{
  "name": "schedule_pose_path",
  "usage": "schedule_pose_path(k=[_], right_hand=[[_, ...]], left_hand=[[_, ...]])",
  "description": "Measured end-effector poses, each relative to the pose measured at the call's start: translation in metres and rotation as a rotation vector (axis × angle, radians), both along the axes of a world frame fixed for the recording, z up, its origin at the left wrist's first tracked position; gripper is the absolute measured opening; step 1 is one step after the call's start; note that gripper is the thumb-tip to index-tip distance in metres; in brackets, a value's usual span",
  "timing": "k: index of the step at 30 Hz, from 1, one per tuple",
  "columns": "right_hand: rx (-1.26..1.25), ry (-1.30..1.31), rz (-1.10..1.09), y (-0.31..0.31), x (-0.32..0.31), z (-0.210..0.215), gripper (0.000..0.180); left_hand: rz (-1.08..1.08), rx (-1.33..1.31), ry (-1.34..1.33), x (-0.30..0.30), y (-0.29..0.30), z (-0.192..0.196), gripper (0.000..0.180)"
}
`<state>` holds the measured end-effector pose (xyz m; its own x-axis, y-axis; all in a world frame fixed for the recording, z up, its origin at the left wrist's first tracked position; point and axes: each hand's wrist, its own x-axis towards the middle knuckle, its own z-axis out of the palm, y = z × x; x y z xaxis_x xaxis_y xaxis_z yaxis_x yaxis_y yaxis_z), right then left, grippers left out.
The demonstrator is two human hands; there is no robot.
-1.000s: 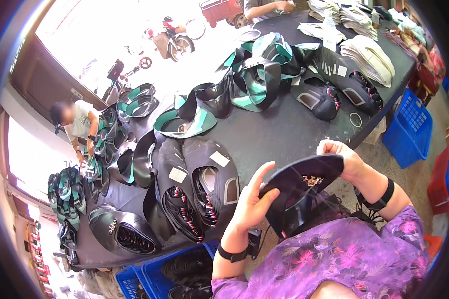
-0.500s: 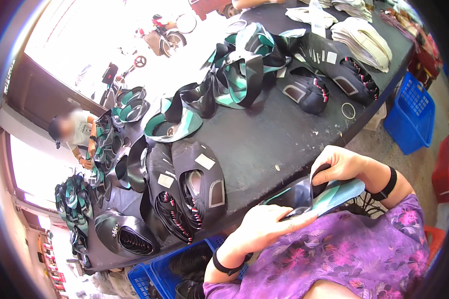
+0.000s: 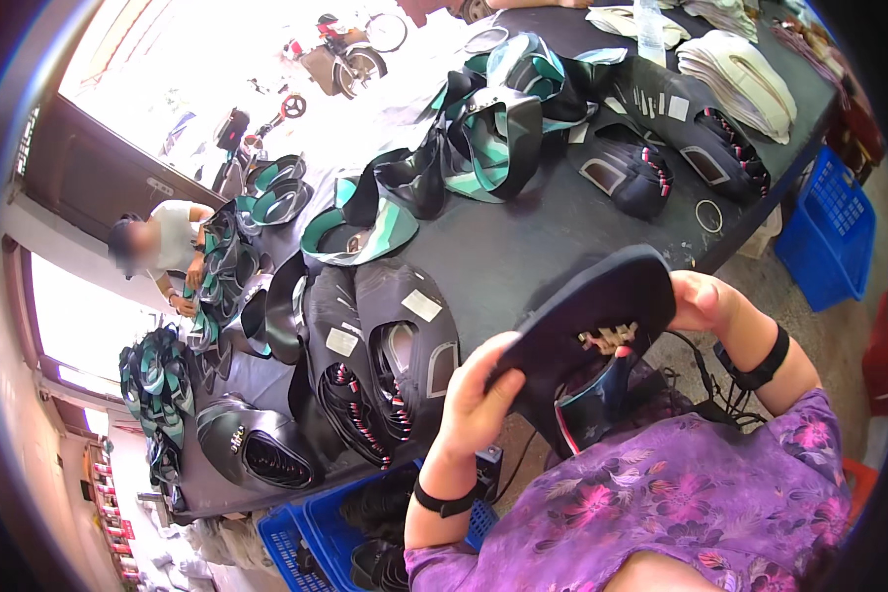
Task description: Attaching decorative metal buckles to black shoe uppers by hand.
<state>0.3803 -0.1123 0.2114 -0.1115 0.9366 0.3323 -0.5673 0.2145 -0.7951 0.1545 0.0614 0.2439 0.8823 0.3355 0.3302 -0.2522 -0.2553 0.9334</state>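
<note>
Between my two hands is a black curved band (image 3: pixel 572 335), wide and rounded, with a gold-coloured ornament; it looks like a sandal upper. A teal-striped part with a red edge hangs below it. My left hand (image 3: pixel 476 390) pinches its left end, thumb on the near face. At the right end my right hand (image 3: pixel 698 301) grips the edge, its fingertips partly hidden. Left of my hands, stacked black uppers (image 3: pixel 409 335) lie on the dark table (image 3: pixel 523 257). Farther back sits a heap of black bands with teal lining (image 3: pixel 488 148).
Below the table edge stand blue crates (image 3: pixel 296 538) holding black pieces. Another blue crate (image 3: pixel 829 232) is on the floor at right. White folded cloths (image 3: pixel 745 84) lie at the far right of the table. A co-worker (image 3: pixel 168 237) handles teal-lined bands at the far left.
The band has been raised and turned, so its black face and ornament now show instead of the teal-striped side. My hands have moved farther apart along it. The view has shifted slightly.
</note>
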Motion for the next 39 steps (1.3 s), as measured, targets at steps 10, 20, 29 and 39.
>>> schedule_pose_path(k=[10,20,29,39], right_hand=[[-0.069,-0.028,0.021,0.042,0.019,-0.009,0.071],[-0.238,-0.044,-0.297,0.046,0.004,-0.001,0.042],[-0.174,0.146,-0.097,0.053,0.013,-0.005,0.038],[-0.241,-0.283,-0.140,0.058,0.004,0.036,0.026]], left_hand=[[-0.034,-0.615,-0.121,0.022,0.038,-0.040,0.043],[0.051,-0.577,-0.070,0.019,0.040,-0.027,0.045],[0.011,-0.568,0.022,0.017,0.039,-0.015,0.052],[0.059,-0.420,-0.008,0.009,0.047,-0.012,0.033]])
